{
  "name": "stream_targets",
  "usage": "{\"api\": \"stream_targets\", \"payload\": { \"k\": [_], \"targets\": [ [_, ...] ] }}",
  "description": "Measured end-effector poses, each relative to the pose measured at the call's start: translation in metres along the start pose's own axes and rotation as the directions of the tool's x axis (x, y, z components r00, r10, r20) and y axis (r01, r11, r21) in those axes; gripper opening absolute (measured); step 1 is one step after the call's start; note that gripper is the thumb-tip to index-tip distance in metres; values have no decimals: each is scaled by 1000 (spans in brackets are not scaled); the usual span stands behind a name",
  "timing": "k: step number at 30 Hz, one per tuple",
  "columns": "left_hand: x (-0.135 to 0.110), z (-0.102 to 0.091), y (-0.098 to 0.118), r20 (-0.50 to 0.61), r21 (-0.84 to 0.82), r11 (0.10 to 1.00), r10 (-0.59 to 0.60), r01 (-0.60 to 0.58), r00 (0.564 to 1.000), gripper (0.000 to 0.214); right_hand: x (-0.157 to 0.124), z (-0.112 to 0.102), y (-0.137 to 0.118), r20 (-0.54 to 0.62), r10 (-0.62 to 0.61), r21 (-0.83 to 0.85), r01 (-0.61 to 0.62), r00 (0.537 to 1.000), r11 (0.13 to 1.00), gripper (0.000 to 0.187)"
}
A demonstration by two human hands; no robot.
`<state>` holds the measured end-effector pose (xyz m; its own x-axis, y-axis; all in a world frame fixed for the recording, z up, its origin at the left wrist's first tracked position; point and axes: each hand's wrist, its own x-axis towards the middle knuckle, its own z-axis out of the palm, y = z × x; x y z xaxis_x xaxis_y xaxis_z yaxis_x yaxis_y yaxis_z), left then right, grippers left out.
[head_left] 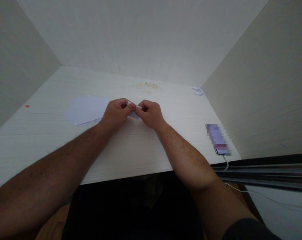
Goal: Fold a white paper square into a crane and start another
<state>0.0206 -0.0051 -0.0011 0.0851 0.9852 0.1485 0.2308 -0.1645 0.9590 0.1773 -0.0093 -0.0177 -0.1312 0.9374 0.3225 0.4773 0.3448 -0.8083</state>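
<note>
Between both hands (134,113) — mostly hidden paper (134,115)

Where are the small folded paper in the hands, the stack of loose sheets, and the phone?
Small folded paper (135,114), head view: the bit showing between the fingertips.
Stack of sheets (87,108), head view: middle of the top sheet.
Phone (218,138), head view: centre of its screen.

Light: soft, even, dim-to-moderate; source not visible.
Shadows: faint beneath the hands on the desk (141,150); deep black below desk's near edge.
Glare: none.
Focus: mostly sharp; forearms nearest camera slightly soft.
Distortion: wide-angle stretch at edges; walls around desk splay outward.
Artefact: phone (218,138) at desk's right edge pixelated.
</note>
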Motion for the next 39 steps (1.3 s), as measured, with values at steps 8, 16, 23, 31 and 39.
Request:
{"api": "stream_targets", "payload": {
  "k": [8,16,23,31,39],
  "targets": [
    [1,1,-3,-104,73,997,34,-26,994,16,3,-2,0,-8,-18,11,18,1000,1000,21],
    [4,-1,-9,-81,-45,999,-13,10,997,18,2,-4,-2,-33,107,122,-103,994,987,24],
    [2,-5,-10,158,56,996,-73,65,985,21,5,-9,4,-36,160,193,-150,986,970,14],
    [-4,-6,2,175,44,996,-85,78,981,12,3,-14,-1,44,98,54,-100,994,993,14],
    [4,-3,-17,47,-139,986,-84,90,995,18,2,-10,-2,-16,121,194,-115,993,974,18]
  ]
}}
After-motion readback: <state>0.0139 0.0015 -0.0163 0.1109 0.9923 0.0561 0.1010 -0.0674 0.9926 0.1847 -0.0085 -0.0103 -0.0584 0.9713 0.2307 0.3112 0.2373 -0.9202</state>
